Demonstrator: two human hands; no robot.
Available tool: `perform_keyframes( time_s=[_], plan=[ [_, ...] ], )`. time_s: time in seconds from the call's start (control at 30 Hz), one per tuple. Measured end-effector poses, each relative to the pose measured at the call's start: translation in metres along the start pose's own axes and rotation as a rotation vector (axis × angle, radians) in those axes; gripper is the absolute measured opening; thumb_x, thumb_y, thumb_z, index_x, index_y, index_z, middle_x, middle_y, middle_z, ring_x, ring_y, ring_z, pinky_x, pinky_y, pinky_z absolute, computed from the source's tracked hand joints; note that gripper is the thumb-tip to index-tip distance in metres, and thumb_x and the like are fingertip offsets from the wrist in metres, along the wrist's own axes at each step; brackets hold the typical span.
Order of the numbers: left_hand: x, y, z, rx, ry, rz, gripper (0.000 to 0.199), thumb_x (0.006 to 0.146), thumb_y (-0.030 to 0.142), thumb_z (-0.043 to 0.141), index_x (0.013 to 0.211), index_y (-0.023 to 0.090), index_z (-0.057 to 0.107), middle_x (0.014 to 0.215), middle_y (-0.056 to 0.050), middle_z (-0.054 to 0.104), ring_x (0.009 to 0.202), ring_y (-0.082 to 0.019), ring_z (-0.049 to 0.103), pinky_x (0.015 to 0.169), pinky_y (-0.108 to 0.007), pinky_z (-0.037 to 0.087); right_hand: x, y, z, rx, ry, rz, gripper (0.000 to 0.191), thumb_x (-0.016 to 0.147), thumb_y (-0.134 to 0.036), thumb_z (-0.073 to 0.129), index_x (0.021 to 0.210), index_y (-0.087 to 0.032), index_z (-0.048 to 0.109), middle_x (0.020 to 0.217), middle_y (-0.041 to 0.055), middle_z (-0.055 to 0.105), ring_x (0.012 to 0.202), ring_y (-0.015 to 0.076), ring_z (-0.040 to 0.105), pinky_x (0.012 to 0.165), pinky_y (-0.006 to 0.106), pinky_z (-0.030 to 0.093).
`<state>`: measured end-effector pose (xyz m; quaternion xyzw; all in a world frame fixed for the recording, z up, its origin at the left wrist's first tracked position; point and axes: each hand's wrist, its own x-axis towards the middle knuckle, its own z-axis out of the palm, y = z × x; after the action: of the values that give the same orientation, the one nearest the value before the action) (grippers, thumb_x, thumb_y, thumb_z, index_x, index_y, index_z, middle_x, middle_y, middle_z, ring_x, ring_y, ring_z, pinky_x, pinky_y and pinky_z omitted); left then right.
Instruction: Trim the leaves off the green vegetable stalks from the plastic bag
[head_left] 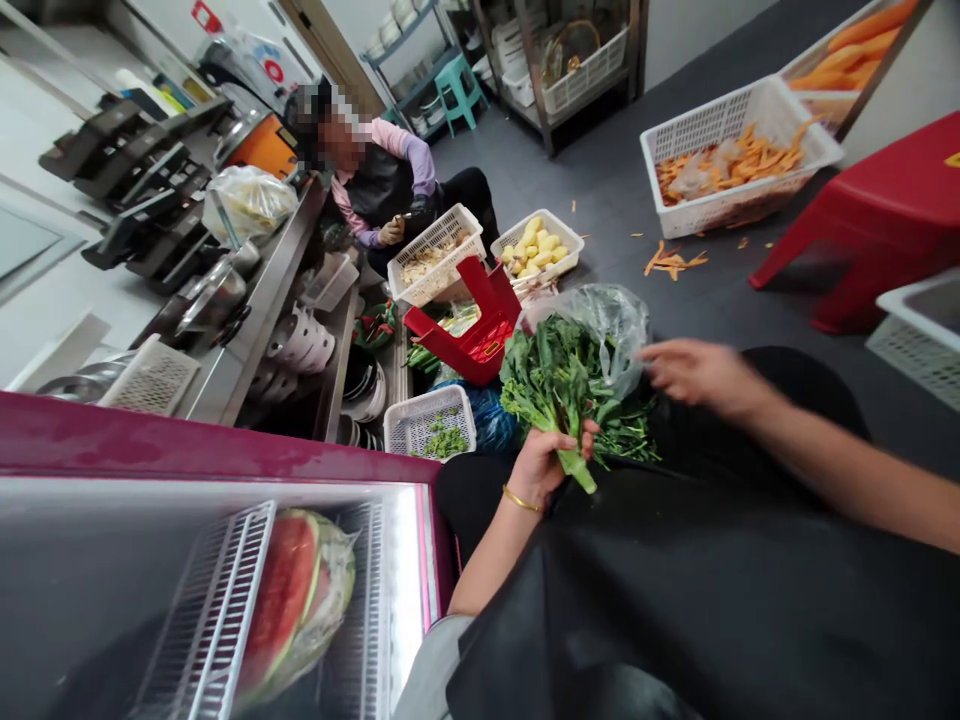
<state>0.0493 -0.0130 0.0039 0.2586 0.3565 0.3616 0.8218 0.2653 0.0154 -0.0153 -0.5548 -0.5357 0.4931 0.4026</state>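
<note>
My left hand [540, 462] is closed round the thick pale stem of a leafy green vegetable [544, 375], its leaves pointing away from me. More loose greens [626, 430] lie just beyond, over my dark apron. Behind the leaves is a clear plastic bag [622, 315], crumpled and partly hidden by them. At the bag's right edge is my right hand [694, 372], blurred by motion; whether its fingers grip anything cannot be made out. A white basket [391, 430] with a few small green leaves stands left of the held vegetable.
A red upturned stool [487, 345] lies ahead. Beyond it, a co-worker [382, 180] sits by a basket of peelings [442, 262] and a basket of peeled potatoes [574, 250]. Orange peelings fill a crate [675, 215] near a red stool [877, 210]. A lit fridge with watermelon [289, 600] is at left.
</note>
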Motion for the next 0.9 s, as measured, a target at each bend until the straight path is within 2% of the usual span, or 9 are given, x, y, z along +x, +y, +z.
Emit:
perform_keyframes(
  time_s=[0.07,0.13,0.27,0.43,0.53,0.63,0.7,0.77,0.9],
  plan=[
    [-0.001,-0.003,0.000,0.055,0.051,-0.006,0.039,0.052,0.015,0.062,0.090,0.009,0.065,0.077,-0.009,0.067,0.065,-0.019,0.061,0.063,-0.031,0.045,0.000,-0.012,0.025,-0.107,-0.144,-0.127,0.031,0.071,-0.046,0.069,0.065,-0.016,0.061,0.059,-0.0002,0.055,0.055,0.0115,0.050,0.054,0.026,0.042],
    [-0.007,-0.004,-0.004,0.045,0.108,0.016,0.037,0.052,0.016,0.062,0.088,0.010,0.064,0.078,-0.010,0.068,0.072,-0.024,0.066,0.069,-0.036,0.048,0.006,-0.023,0.049,-0.123,-0.226,-0.206,0.032,0.070,-0.044,0.066,0.057,-0.017,0.054,0.055,-0.0016,0.052,0.052,0.0102,0.047,0.051,0.024,0.038],
    [-0.023,0.001,-0.012,-0.024,0.178,0.080,0.034,0.057,0.019,0.066,0.090,0.012,0.061,0.090,-0.013,0.070,0.083,-0.025,0.068,0.074,-0.038,0.052,0.029,-0.031,0.068,0.156,-0.201,-0.048,0.035,0.069,-0.051,0.066,0.064,-0.019,0.052,0.048,-0.0042,0.050,0.045,0.0095,0.045,0.046,0.022,0.036],
    [-0.023,0.002,-0.012,0.015,0.370,0.210,0.029,0.064,0.025,0.073,0.084,0.016,0.054,0.066,-0.004,0.066,0.054,-0.014,0.059,0.052,-0.025,0.046,0.035,-0.034,0.075,0.217,-0.254,0.011,0.038,0.074,-0.053,0.061,0.065,-0.018,0.053,0.050,-0.0005,0.055,0.043,0.0107,0.049,0.043,0.023,0.038],
    [-0.016,0.002,-0.015,-0.083,0.493,0.302,0.029,0.063,0.024,0.073,0.079,0.017,0.050,0.057,0.002,0.059,0.047,-0.009,0.051,0.048,-0.021,0.042,0.009,-0.031,0.083,0.000,-0.121,-0.300,0.031,0.081,-0.045,0.055,0.066,-0.018,0.054,0.056,0.0016,0.057,0.050,0.0122,0.052,0.050,0.025,0.043],
    [-0.013,0.003,-0.020,-0.162,0.501,0.320,0.030,0.061,0.025,0.073,0.077,0.018,0.048,0.057,0.002,0.058,0.046,-0.008,0.051,0.048,-0.020,0.040,-0.014,-0.023,0.079,-0.175,-0.187,-0.662,0.023,0.084,-0.037,0.053,0.073,-0.019,0.059,0.067,0.0038,0.061,0.063,0.0138,0.057,0.061,0.026,0.046],
    [-0.013,0.003,-0.020,-0.176,0.492,0.331,0.032,0.062,0.027,0.074,0.078,0.019,0.048,0.059,0.002,0.059,0.047,-0.009,0.052,0.050,-0.021,0.042,-0.012,-0.019,0.071,-0.187,-0.234,-0.607,0.024,0.083,-0.042,0.056,0.081,-0.019,0.061,0.069,0.0034,0.061,0.061,0.0138,0.057,0.059,0.026,0.046],
    [-0.014,0.003,-0.017,-0.148,0.476,0.334,0.031,0.063,0.030,0.074,0.079,0.019,0.049,0.060,0.001,0.060,0.047,-0.009,0.051,0.052,-0.023,0.043,0.002,-0.021,0.064,-0.150,-0.261,-0.405,0.033,0.079,-0.050,0.060,0.082,-0.017,0.060,0.065,0.0015,0.060,0.055,0.0134,0.054,0.052,0.025,0.044],
    [-0.015,-0.002,-0.004,0.157,0.480,0.350,0.030,0.066,0.036,0.074,0.082,0.018,0.056,0.064,-0.002,0.063,0.054,-0.014,0.058,0.056,-0.028,0.047,0.026,-0.042,0.071,-0.083,-0.270,-0.147,0.045,0.086,-0.055,0.048,0.063,-0.017,0.055,0.051,-0.0005,0.054,0.046,0.0120,0.050,0.047,0.024,0.040]
  ],
)
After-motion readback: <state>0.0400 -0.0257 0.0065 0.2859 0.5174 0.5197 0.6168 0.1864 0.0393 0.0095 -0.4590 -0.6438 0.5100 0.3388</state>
